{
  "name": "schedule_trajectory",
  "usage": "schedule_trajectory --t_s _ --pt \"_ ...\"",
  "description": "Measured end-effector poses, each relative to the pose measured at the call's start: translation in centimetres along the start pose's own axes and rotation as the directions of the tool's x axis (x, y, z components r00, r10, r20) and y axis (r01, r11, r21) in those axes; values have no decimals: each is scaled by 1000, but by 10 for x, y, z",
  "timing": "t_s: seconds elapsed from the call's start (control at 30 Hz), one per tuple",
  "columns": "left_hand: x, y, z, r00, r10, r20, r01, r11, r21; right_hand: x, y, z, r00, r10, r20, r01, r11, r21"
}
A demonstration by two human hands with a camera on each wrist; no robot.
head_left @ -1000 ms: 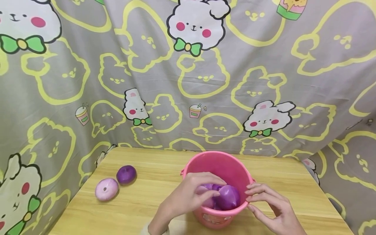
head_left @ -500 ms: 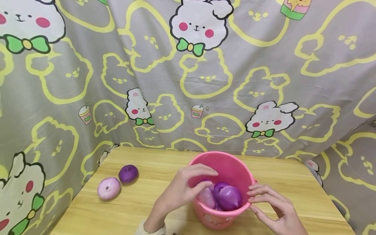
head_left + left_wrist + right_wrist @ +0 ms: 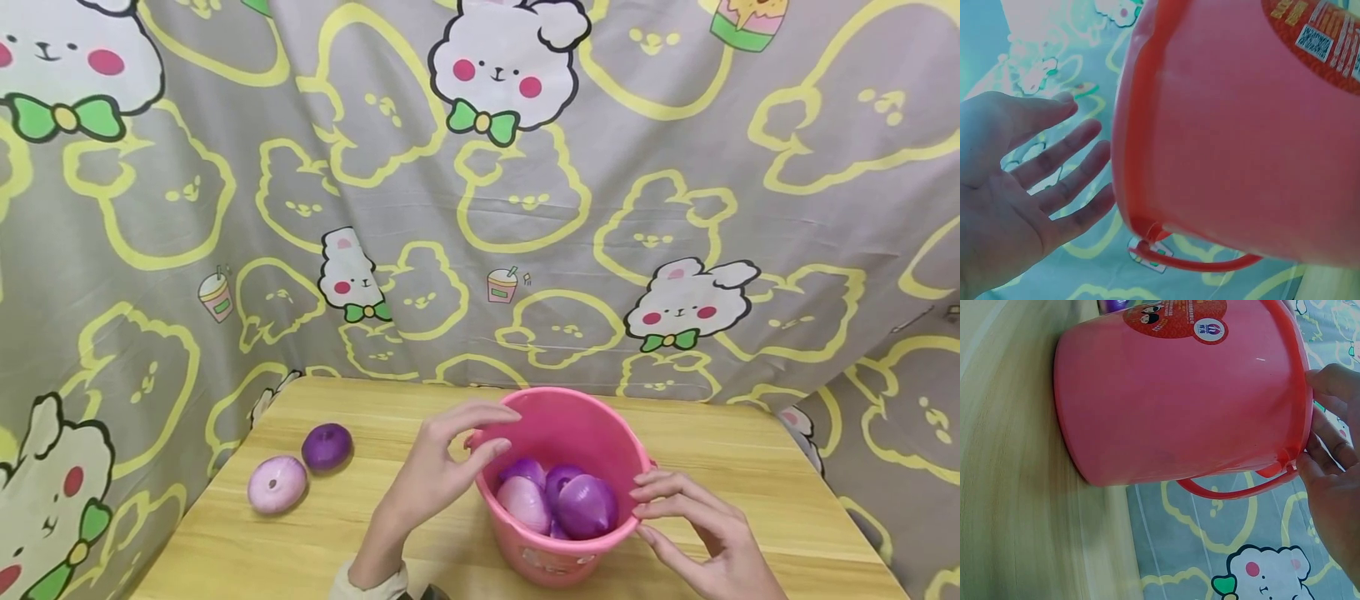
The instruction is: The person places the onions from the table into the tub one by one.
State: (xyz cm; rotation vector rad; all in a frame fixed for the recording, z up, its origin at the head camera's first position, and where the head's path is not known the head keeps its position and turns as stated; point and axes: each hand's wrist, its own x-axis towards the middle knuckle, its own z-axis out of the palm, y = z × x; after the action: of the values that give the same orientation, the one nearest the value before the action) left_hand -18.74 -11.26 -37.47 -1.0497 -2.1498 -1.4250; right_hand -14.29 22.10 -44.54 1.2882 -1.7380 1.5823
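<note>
A pink bucket (image 3: 558, 568) stands upright on the wooden table, with several purple onions (image 3: 587, 506) lying inside it. My left hand (image 3: 442, 462) hovers at the bucket's left rim, fingers spread and relaxed, holding nothing. In the left wrist view the same hand (image 3: 1041, 181) has its palm showing beside the bucket wall (image 3: 1241, 137). At the opposite side, my right hand (image 3: 708, 533) holds the rim with its fingertips and thumb. The right wrist view has those fingers (image 3: 1329, 440) at the rim near the red handle (image 3: 1235, 492).
Two more onions lie at the table's left: a pale one (image 3: 277, 484) and a dark purple one (image 3: 327, 447) close beside it. A grey curtain (image 3: 420, 192) with cartoon rabbits hangs behind the table (image 3: 390, 417) and on both sides.
My left hand has let go of a pale onion in the bucket and drawn up and left, out over the rim. My right hand stays at the rim.
</note>
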Motion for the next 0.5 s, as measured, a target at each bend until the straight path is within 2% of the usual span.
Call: schedule_trajectory --t_s 0.17,0.4,0.5 --pt "1 -4 -7 999 19 -46 -18 1000 11 0 0 0 1000 5 6 -5 1000 -1" --pt "0 -9 -20 996 -16 -90 19 999 38 0 0 0 1000 -13 12 13 1000 3" --pt "-1 -12 -24 993 -6 -115 14 997 70 0 0 -1 1000 -16 12 16 1000 3"
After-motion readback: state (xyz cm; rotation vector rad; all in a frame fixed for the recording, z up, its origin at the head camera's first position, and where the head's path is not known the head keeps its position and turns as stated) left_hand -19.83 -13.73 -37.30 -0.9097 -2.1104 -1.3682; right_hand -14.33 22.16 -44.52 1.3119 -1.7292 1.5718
